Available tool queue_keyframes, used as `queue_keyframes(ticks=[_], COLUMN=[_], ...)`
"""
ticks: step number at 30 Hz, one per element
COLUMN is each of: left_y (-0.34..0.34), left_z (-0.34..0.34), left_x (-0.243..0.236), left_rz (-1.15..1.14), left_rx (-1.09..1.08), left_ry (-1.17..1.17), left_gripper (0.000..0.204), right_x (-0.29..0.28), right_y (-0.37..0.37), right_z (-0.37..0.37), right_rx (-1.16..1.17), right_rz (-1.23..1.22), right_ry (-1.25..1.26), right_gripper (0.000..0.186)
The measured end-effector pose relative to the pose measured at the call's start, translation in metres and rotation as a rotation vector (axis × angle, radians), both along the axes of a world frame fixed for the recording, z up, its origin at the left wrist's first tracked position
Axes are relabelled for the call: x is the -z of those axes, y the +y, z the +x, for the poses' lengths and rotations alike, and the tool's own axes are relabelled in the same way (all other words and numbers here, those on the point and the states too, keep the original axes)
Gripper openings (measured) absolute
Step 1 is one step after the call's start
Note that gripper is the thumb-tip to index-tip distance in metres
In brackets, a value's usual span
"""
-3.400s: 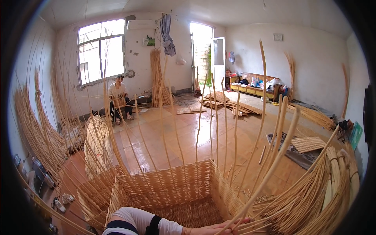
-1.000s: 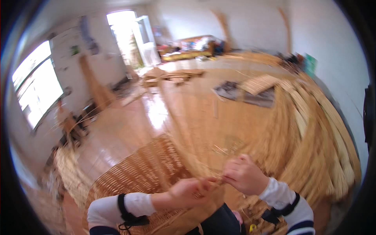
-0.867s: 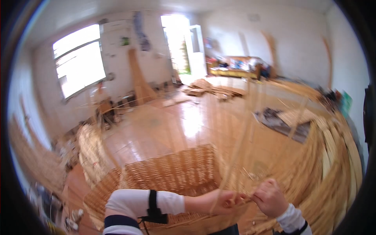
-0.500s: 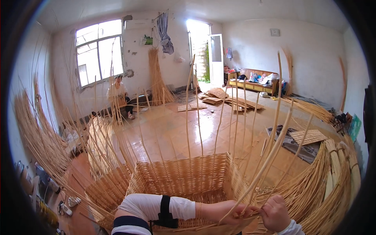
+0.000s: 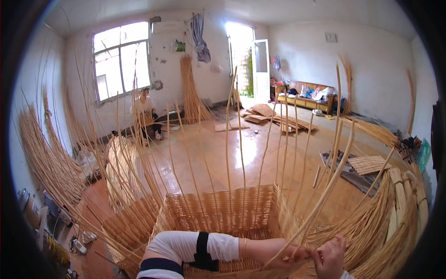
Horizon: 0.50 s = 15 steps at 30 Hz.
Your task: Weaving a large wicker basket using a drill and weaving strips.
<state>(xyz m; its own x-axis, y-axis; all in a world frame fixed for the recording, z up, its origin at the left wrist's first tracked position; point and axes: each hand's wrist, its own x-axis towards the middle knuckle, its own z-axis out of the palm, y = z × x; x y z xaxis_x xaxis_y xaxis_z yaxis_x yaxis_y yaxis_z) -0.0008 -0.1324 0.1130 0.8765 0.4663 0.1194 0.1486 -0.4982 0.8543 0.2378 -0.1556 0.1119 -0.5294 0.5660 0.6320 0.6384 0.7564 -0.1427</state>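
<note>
A partly woven wicker basket [image 5: 220, 209] stands in front of me, with tall upright stakes rising from its rim. My left forearm lies across its near side. At the near right corner my left hand [image 5: 289, 256] is closed around the wicker at the rim, beside a thick pale stake [image 5: 325, 190]. Just to its right, my right hand [image 5: 330, 258] pinches a wicker rod at the same corner, most of it hidden by the fingers. The two hands are almost touching.
Loose wicker rods [image 5: 371, 232] and tied bundles lie at the right. Another woven piece [image 5: 127, 223] adjoins the basket's left side. Flat woven panels [image 5: 265, 110] lie on the floor farther off. A person [image 5: 145, 109] sits near the window, and a bench [image 5: 306, 100] stands by the far wall.
My view has shifted slightly, so the room sits a little farther right. The right hand has turned and its fingers have risen a bit at the corner. The left hand remains at the rim.
</note>
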Motion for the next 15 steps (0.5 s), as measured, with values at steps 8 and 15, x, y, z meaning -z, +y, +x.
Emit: queue_keyframes(ticks=[8,15], left_y=[-0.011,-0.008], left_z=[0.001,0.0], left_x=[-0.025,-0.037], left_rz=[0.005,0.241], left_rx=[-0.014,-0.036], left_ry=[-0.144,0.063], left_gripper=[0.037,0.038], right_x=[-0.001,0.006], right_y=[0.0,0.004], right_z=[0.003,0.004], right_rx=[-0.015,0.045], right_rz=[-0.026,-0.126], right_ry=[0.016,0.106], right_gripper=[0.016,0.018])
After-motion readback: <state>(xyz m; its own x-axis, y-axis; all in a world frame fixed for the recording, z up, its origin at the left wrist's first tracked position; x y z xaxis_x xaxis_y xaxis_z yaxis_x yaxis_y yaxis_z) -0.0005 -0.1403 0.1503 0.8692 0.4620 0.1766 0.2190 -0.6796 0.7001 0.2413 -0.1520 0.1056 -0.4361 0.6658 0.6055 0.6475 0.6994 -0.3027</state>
